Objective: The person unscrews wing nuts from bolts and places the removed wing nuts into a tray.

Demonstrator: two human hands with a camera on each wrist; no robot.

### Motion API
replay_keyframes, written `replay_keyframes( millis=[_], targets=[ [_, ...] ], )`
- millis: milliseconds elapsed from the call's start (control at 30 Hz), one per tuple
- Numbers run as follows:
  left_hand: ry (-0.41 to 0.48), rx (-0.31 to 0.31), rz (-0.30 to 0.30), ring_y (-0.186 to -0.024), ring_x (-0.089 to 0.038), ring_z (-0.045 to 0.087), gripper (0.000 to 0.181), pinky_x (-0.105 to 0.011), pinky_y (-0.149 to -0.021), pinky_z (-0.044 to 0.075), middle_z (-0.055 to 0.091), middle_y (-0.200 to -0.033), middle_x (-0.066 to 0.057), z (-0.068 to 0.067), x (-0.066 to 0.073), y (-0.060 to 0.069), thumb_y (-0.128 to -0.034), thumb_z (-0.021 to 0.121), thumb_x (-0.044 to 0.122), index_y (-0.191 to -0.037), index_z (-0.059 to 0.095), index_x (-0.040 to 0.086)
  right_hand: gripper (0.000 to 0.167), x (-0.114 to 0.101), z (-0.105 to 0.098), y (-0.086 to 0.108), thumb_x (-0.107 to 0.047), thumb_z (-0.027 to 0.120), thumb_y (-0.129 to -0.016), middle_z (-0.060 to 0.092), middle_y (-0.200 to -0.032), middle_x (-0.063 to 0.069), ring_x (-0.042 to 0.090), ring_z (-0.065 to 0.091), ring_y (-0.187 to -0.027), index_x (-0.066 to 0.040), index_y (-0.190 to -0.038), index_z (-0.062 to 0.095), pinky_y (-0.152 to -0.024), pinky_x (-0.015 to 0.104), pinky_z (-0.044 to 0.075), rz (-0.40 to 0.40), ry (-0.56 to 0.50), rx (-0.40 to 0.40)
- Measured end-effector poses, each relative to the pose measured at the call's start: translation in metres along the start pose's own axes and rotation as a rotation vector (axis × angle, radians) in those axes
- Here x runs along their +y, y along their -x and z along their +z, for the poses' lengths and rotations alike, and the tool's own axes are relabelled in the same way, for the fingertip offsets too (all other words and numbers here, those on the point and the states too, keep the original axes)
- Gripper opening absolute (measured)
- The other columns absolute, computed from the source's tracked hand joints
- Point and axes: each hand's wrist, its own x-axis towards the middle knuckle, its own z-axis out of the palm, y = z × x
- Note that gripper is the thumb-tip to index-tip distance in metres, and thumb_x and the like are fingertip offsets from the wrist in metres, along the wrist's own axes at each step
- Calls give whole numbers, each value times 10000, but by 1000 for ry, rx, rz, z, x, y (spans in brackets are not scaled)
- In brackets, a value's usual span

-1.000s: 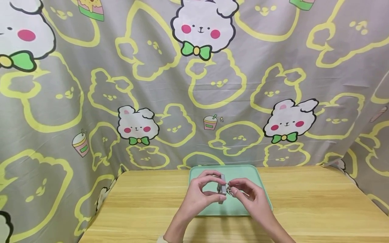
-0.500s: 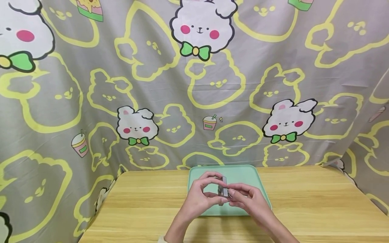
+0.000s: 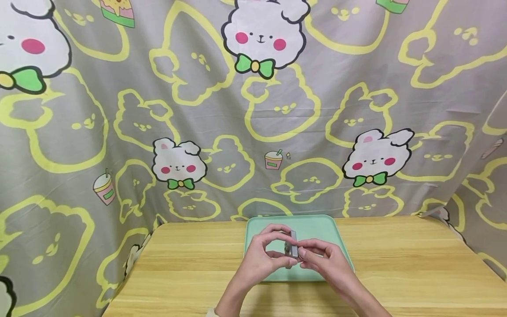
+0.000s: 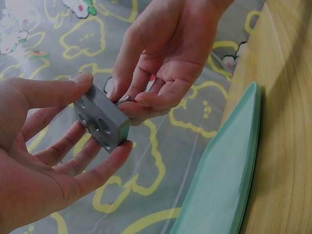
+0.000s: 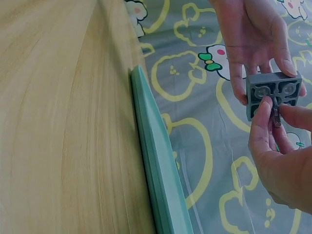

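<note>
Pointing lengthwise at the recessed face of a grey, rectangular, metal-looking block (image 5: 274, 79) gripped by the left hand (image 3: 259, 254), a slender, dark, ribbed rod (image 5: 276, 116) is pinched by the right hand (image 3: 326, 259).

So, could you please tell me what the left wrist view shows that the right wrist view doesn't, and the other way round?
Only the left wrist view shows the grey block's face with round open holes.

Only the right wrist view shows the opposite, ribbed and recessed face, and the ridged length of the screw pinched by the right hand.

Both show the left hand holding the block, the right hand, the mint-green tray, the wooden tabletop and the cartoon-print curtain.
</note>
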Motion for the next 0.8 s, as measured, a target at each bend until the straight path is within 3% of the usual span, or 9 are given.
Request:
replay_keyframes(
  millis=[233, 467, 667, 800],
  targets=[
    [-1, 8, 1, -1144, -259, 599, 312, -442, -756, 653, 570, -1306, -110, 0, 1, 0, -784, 850, -66, -1076, 759, 0, 315, 2, 3, 0, -101, 706, -977, 694, -1124, 132, 222, 730, -936, 103, -1211, 650, -870, 431, 625, -88, 89, 50],
    [12, 10, 1, -1145, -255, 601, 322, -442, -767, 651, 563, -1317, -128, 0, 0, -1, -781, 841, -89, -1082, 756, -12, 273, 4, 6, 1, -25, 693, -969, 711, -1091, 77, 165, 731, -940, 158, -1161, 628, -794, 367, 643, -231, 129, 44],
    [27, 15, 7, -1169, -257, 584, 315, -442, -796, 647, 569, -1312, -121, -2, 0, -2, -786, 836, -91, -1078, 755, -1, 169, 4, 10, 2, 7, 739, -924, 708, -1074, 118, 158, 715, -937, 74, -1075, 702, -800, 327, 640, -344, 224, 112],
    [40, 19, 6, -1194, -252, 575, 327, -441, -819, 642, 570, -1319, -117, -4, 0, -2, -793, 834, -87, -1096, 755, 6, 117, 6, 12, 1, 44, 749, -902, 703, -1078, 168, 177, 717, -985, 4, -1010, 728, -841, 311, 628, -475, 286, 117]
  ],
)
